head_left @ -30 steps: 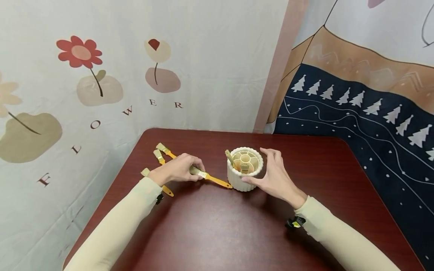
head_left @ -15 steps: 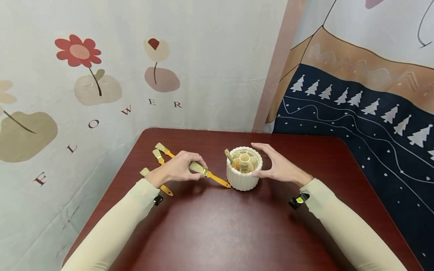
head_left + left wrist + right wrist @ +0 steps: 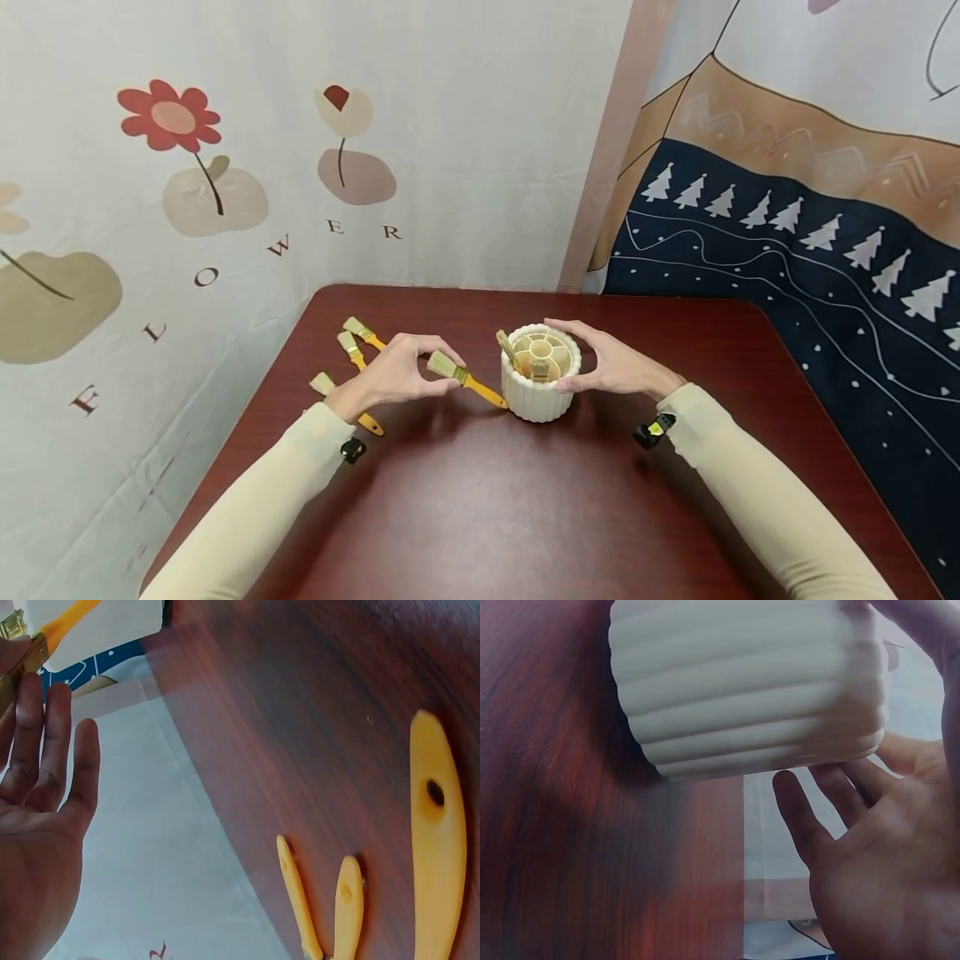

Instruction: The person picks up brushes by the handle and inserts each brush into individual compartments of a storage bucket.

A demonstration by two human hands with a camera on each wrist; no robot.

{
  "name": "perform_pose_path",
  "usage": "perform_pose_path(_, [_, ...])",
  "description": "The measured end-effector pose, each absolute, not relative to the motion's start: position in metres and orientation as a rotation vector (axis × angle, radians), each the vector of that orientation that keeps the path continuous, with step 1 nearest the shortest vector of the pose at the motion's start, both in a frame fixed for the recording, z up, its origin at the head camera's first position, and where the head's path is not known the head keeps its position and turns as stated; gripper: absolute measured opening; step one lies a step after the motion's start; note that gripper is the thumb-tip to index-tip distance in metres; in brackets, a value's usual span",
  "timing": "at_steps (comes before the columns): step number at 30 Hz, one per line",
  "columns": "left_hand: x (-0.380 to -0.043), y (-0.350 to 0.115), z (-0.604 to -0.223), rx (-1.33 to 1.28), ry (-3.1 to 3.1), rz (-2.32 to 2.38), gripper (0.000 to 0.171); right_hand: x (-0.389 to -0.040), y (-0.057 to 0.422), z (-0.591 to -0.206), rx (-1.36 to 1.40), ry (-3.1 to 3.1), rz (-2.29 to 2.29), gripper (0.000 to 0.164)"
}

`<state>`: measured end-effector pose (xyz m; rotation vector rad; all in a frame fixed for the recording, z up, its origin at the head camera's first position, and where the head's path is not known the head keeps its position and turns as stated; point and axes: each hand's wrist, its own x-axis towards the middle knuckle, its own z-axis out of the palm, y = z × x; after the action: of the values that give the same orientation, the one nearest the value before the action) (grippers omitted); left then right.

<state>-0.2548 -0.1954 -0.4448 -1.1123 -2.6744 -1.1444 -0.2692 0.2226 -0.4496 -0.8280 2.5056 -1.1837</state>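
Between thumb and fingertips, my left hand (image 3: pixel 401 371) pinches a paintbrush (image 3: pixel 483 392) near its metal ferrule. The brush has pale bristles and a yellow-orange handle that slopes down to the right, its end close beside the holder's base. My right hand (image 3: pixel 615 362) grips the upper rim of a white ribbed round brush holder (image 3: pixel 536 402), thumb on the near side and fingers round the back. Inside the holder are cream dividers around a central ring, and two brushes (image 3: pixel 540 372) stand in it. The right wrist view shows the ribbed wall (image 3: pixel 750 690) against the fingers.
Three more paintbrushes lie at the table's left: one at the back (image 3: pixel 363 330), one just in front (image 3: pixel 350 346), and one partly under the left wrist (image 3: pixel 369 422). The dark red table (image 3: pixel 480 508) meets printed fabric hangings (image 3: pixel 480 167) at its back edge.
My right hand has come up and in from the right to the holder's rim. The left hand has raised the brush slightly, showing more of its bristles.
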Motion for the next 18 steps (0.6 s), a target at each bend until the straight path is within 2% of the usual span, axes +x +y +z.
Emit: perform_pose_path(18, [-0.246, -0.192, -0.44, -0.949, -2.563, -1.376, 0.028, -0.251, 0.214, -0.457, -0.771, 2.69, -1.204, 0.113])
